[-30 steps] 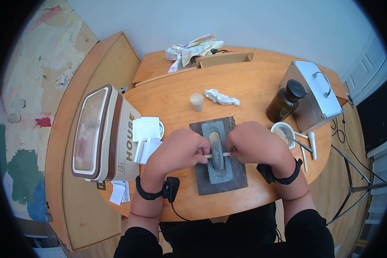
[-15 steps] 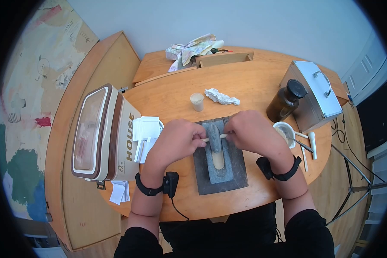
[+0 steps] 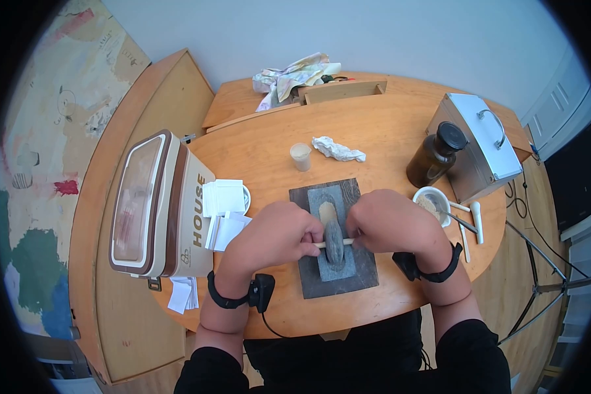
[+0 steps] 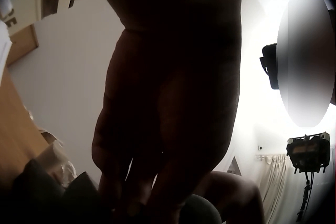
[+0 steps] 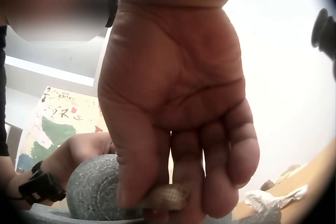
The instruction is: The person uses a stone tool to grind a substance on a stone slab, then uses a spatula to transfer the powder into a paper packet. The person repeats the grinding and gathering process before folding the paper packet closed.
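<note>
A grey stone grinding wheel [image 3: 335, 246] stands on edge in the groove of a boat-shaped stone trough [image 3: 349, 268], near its close end. Pale powder [image 3: 328, 211] shows in the groove beyond the wheel. My left hand [image 3: 279, 230] pinches the left end of the wheel's wooden handle [image 3: 320, 245]. On the other side, my right hand [image 3: 389, 222] grips the right end; its thumb and fingers close round the handle [image 5: 167, 198] in the right wrist view, beside the wheel [image 5: 90, 191]. Backlight darkens my left hand [image 4: 168, 103] in the left wrist view.
Under the trough lies a dark board [image 3: 366, 281]. A plastic cup [image 3: 301, 157] and crumpled tissue [image 3: 338, 149] are behind it. To the right are a white bowl [image 3: 445, 198], brown jar [image 3: 433, 157] and metal case [image 3: 469, 148]; a cream box [image 3: 189, 217] and papers [image 3: 226, 197] stand left.
Both hands, gripping the handle, pushed the wheel to the trough's far end by half a second ago. Since then they have drawn it back towards the body, to the near end.
</note>
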A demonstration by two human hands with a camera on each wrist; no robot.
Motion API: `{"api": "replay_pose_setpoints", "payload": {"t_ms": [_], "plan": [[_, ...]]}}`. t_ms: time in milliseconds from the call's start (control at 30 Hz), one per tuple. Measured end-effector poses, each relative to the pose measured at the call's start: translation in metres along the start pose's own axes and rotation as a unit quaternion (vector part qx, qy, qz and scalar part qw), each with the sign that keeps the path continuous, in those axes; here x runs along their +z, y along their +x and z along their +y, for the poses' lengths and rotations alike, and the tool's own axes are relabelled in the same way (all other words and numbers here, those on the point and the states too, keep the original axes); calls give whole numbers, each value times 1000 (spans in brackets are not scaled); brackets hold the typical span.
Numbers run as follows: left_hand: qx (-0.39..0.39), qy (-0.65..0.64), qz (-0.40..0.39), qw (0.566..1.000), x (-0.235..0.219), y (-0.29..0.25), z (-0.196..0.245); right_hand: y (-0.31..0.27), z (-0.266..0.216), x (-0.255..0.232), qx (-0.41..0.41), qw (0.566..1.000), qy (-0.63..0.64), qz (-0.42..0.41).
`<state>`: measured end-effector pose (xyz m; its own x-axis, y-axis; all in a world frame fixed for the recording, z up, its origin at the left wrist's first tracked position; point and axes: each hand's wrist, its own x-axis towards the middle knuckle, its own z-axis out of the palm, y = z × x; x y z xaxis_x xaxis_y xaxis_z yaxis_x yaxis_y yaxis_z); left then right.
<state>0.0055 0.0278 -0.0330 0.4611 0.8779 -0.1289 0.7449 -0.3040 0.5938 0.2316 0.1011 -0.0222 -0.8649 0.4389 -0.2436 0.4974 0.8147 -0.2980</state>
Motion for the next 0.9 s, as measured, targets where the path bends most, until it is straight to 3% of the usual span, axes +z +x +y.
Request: {"api": "replay_pose_setpoints", "payload": {"t_ms": [133, 233, 300, 367, 400, 500, 733, 900], "plan": [[12, 22, -10, 1000, -2, 0, 3, 0, 2, -1, -16, 1000, 9, -8], [2, 33, 12, 999, -1, 3, -3, 5, 6, 5, -7, 999, -3, 33], [-8, 43, 28, 999, 0, 6, -9, 9, 9, 7, 19, 993, 2, 119], [-28, 12, 103, 994, 2, 8, -14, 12, 10, 6, 34, 990, -8, 135], [-28, 12, 103, 994, 2, 9, -16, 14, 10, 5, 50, 987, -18, 150], [-23, 80, 168, 982, 0, 11, -18, 15, 12, 6, 41, 981, -3, 187], [-22, 40, 98, 994, 0, 8, -11, 8, 8, 4, 42, 987, 19, 152], [5, 35, 23, 999, 0, 1, 1, 2, 1, -1, -9, 1000, 1, 6]]}}
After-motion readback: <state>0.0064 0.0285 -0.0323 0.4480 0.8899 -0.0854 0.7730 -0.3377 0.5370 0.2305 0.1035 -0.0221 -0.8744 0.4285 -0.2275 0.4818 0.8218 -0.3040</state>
